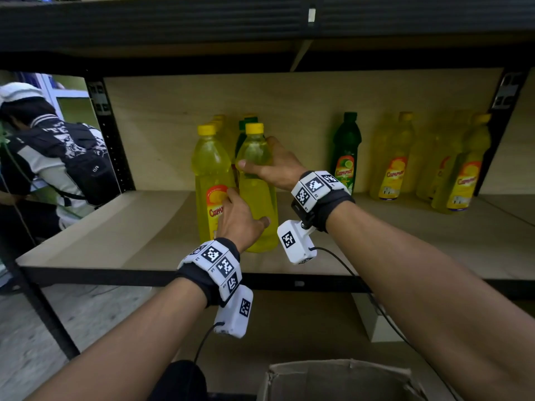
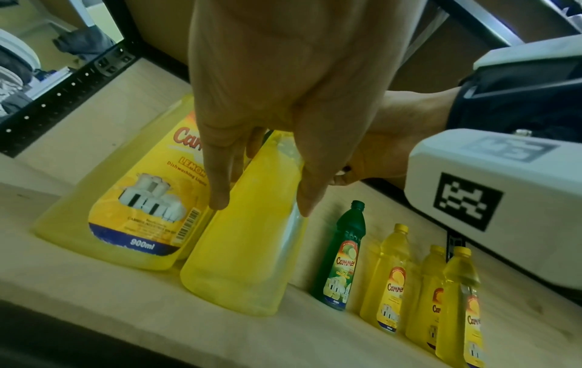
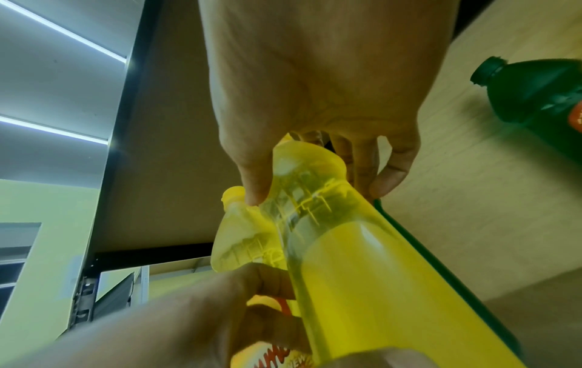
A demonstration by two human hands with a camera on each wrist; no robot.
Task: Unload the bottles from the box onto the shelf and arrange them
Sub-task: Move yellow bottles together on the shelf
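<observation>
Near the shelf's (image 1: 121, 227) front edge, left hand (image 1: 241, 219) and right hand (image 1: 275, 166) grip a yellow bottle (image 1: 257, 195), placing it; next, turn its label frontward

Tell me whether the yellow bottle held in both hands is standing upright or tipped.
Upright: the yellow bottle has its base on the shelf and its cap on top, the right hand gripping its shoulder, the left hand lower.
</observation>
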